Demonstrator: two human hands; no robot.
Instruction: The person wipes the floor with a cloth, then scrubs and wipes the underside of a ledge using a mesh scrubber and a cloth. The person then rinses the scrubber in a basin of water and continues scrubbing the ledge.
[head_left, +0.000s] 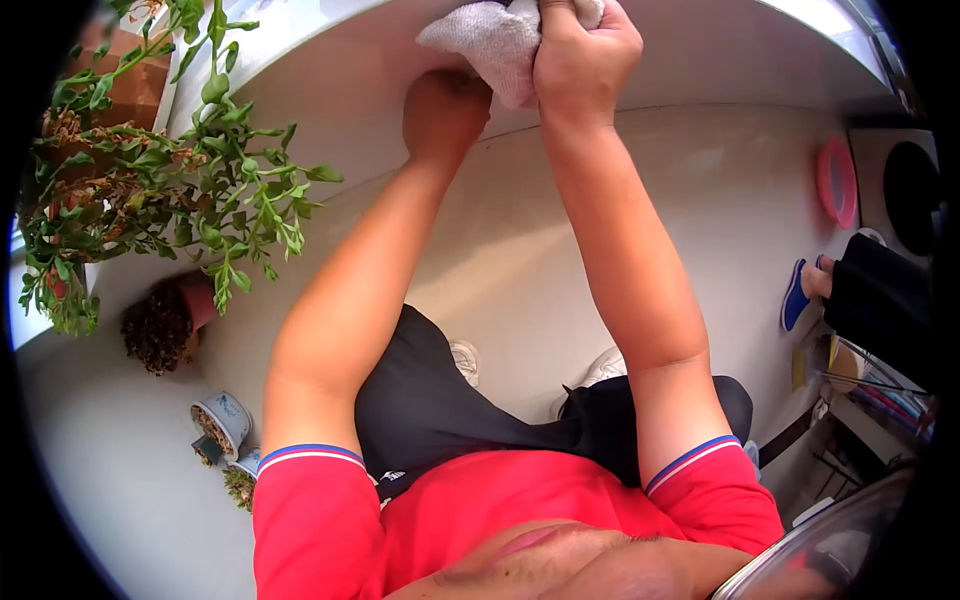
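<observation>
A pale, greyish-white cloth is bunched in my right hand, whose fingers are closed around it. Part of the cloth hangs down to the left of that hand, in front of the white panel. My left hand is closed like a fist just below the cloth, against or close to the panel. Its fingertips face away, so what it holds, if anything, is hidden.
A trailing leafy plant hangs at the left. Below it are a tipped reddish pot and a blue-white pot. At the right are a pink basin, another person's blue shoe and a shelf with books.
</observation>
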